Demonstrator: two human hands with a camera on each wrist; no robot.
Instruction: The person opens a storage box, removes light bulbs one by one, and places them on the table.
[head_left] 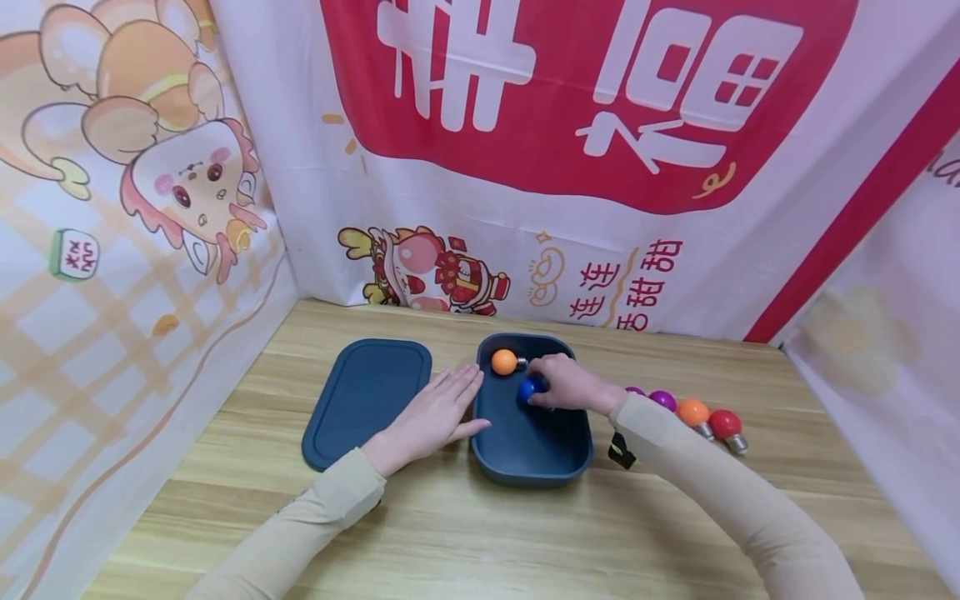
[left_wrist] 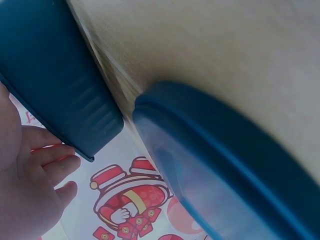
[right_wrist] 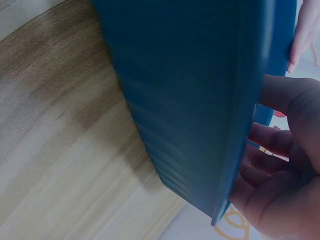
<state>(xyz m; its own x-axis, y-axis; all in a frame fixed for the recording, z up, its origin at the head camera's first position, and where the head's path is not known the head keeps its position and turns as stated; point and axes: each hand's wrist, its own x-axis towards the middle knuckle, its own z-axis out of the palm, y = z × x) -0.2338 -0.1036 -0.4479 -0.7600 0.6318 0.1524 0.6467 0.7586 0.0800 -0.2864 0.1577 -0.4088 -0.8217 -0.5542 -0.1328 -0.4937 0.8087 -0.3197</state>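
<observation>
Over the box's (head_left: 532,480) right half, the right hand (head_left: 566,383) is at work, fingers curled round the blue bulb (head_left: 527,391), well inside the walls! Across from it, the left hand (head_left: 438,408) lies straight-fingered, gripping nothing, fingertips right at the left rim. Just past the blue bulb, an orange bulb sits near the far left corner, its metal base facing right; the box floor stretches on to the near wall. Out left, a strip of table (head_left: 480,542) separates box and lid (head_left: 367,400), the left hand crossing above it. Over on the right, purple (head_left: 662,400), orange and red bulbs line up, the sleeve partly covering them. Wood runs wide toward the person, while printed cloth (head_left: 450,187) borders the back edge.
</observation>
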